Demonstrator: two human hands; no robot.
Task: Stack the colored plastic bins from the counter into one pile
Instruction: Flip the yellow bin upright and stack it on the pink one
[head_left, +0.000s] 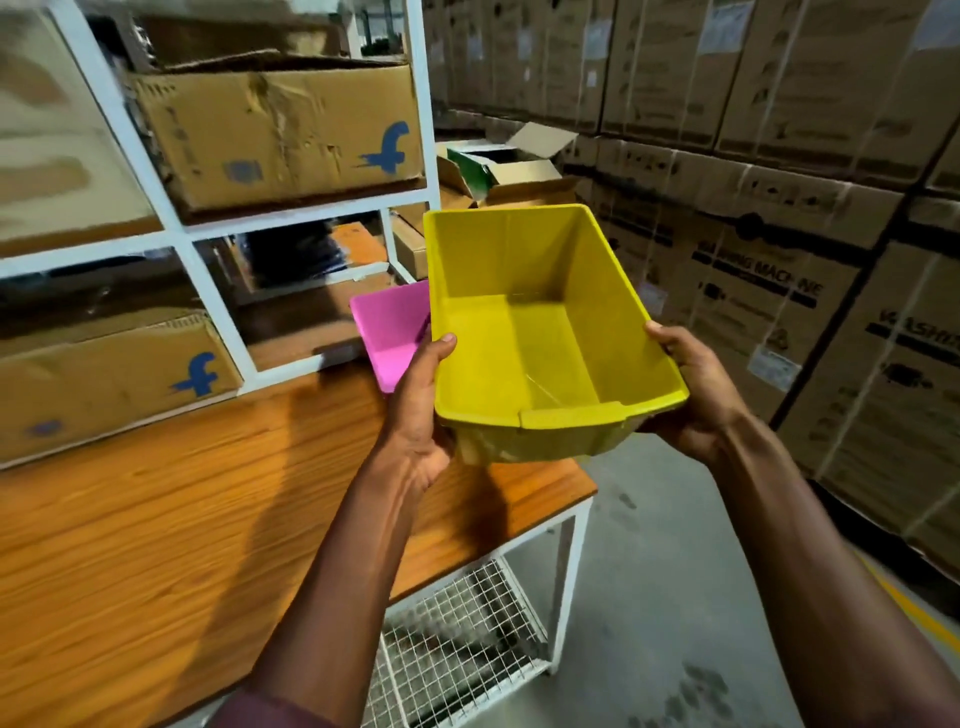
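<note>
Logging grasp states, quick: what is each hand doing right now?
Left hand: grips the yellow bin at its left rim.
Right hand: grips the same bin's right rim.

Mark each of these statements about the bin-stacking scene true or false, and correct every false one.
1. Both hands hold the yellow bin. True: the left hand and right hand grip opposite sides.
2. The yellow bin is full of parts. False: it is empty.
3. A pink bin shows behind the yellow one. True.
4. The yellow bin rests on the wooden counter. False: it is held up in the air.
5. The cardboard boxes on the shelf carry red logos. False: the logos are blue.
</note>
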